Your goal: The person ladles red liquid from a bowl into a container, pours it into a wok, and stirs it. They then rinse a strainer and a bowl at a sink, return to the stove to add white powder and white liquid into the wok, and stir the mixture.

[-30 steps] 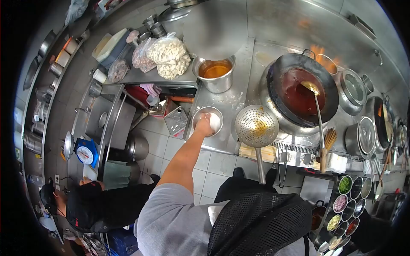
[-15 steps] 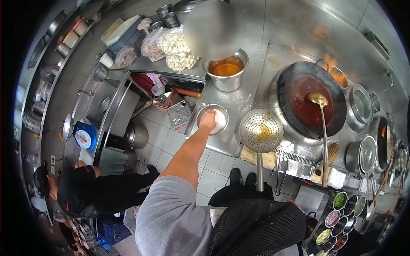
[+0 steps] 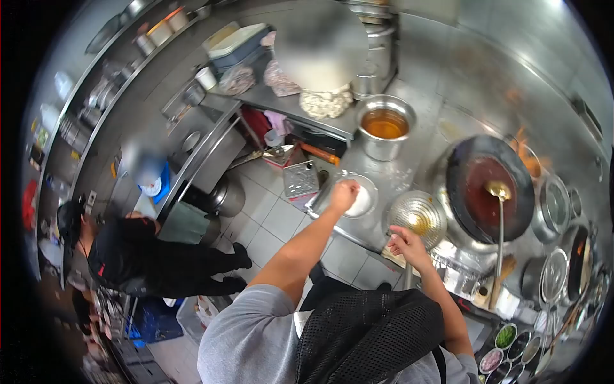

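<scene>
One wok [image 3: 459, 185] of red liquid, one ladle [image 3: 498, 190] within it, one perforated strainer [image 3: 430, 221], one bowl [image 3: 373, 189] of white powder, one pot [image 3: 382, 148] of amber liquid.

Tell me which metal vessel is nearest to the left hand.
The shallow bowl with white contents: the left hand appears over it. The deeper pot of amber liquid stands farther away.

I can't read any words, brands or numbers here. The dial [image 3: 151, 187] of the blue scale [image 3: 164, 182] on my left is too blurred for its figures, and the red mark [image 3: 101, 270] on the black top [image 3: 123, 248] of the person [image 3: 157, 257] at left is too small to make out.
</scene>
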A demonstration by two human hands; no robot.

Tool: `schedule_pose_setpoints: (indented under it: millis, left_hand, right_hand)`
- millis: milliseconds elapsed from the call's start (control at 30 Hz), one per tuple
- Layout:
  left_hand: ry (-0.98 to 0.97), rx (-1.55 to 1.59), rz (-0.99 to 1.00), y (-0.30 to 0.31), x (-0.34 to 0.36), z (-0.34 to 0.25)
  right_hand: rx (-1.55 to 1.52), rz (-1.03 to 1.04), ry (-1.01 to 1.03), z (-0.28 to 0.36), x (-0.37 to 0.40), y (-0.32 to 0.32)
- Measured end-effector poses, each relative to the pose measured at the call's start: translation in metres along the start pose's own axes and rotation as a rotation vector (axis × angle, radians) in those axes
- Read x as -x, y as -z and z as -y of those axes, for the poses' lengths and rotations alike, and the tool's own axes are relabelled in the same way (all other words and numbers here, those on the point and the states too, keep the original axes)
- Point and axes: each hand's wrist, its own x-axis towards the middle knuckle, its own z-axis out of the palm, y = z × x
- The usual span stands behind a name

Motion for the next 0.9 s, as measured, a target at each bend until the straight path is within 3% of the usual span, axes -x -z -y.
schedule_pose_setpoints:
  millis: [67, 100, 200, 233, 267, 300, 433, 533, 567, 600, 700, 900]
  left_hand:
    - [0.056, 0.09, 0.014, -0.039, -0.011, 0.061]
    - [0.083, 0.345, 0.016, -0.048, -0.012, 0.073]
    - [0.063, 1.046, 0.177, -0.046, -0.018, 0.088]
    - [0.188, 1.262, 0.212, -0.012, -0.004, 0.07]
    - [0.269, 1.207, 0.231, 0.01, 0.003, 0.064]
    - [0.239, 1.36, 0.284, 0.015, 0.008, 0.076]
    - [0.276, 1.205, 0.602, 0.089, 0.006, 0.119]
    - [0.275, 1.241, 0.574, 0.146, -0.009, 0.15]
    - [0.264, 1.266, 0.567, 0.165, -0.018, 0.16]
    - [0.222, 1.248, 0.555, 0.186, -0.028, 0.168]
    - [0.169, 1.322, 0.489, 0.221, -0.07, 0.207]
    - [0.063, 1.282, 0.206, 0.317, -0.147, 0.313]
  right_hand:
    - [-0.045, -0.044, -0.106, -0.016, -0.044, -0.032]
    - [-0.1, -0.118, -0.213, -0.027, -0.071, -0.045]
    - [-0.298, -0.213, -0.263, -0.066, -0.133, -0.077]
    - [-0.406, -0.252, -0.246, -0.074, -0.146, -0.09]
    - [-0.508, -0.264, -0.234, -0.101, -0.162, -0.09]
    - [-0.477, -0.265, -0.246, -0.105, -0.164, -0.096]
    - [-0.29, -0.459, -0.26, -0.114, -0.185, -0.112]
    - [-0.284, -0.648, -0.207, -0.12, -0.191, -0.127]
    - [-0.175, -0.602, -0.27, -0.128, -0.2, -0.117]
    - [-0.181, -0.632, -0.204, -0.122, -0.201, -0.129]
    - [-0.021, -0.646, -0.164, -0.009, -0.2, -0.212]
    - [0.061, -0.471, -0.164, 0.032, -0.346, -0.266]
